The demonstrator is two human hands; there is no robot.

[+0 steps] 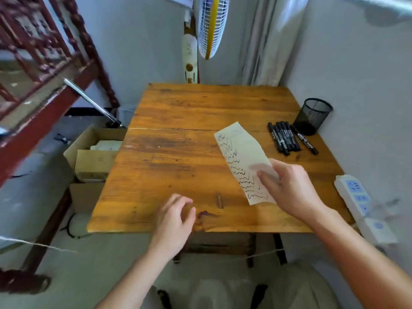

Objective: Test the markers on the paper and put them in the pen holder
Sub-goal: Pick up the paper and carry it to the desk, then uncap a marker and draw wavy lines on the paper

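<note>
A person's bare left hand (172, 221) hovers over the near edge of the worn orange-brown wooden counter (178, 152), fingers loosely curled and holding nothing. The right hand (289, 188) pinches one strip of cream paper (242, 157) covered in black squiggles. Beyond it lie about six black markers (284, 138) — five bunched, one apart — beside one black wire-mesh pen holder (313, 115). One white power strip (354, 192) rests at the right edge.

Right hand (292, 188) pinches scribbled paper (243, 159) above table (178, 152).
</note>
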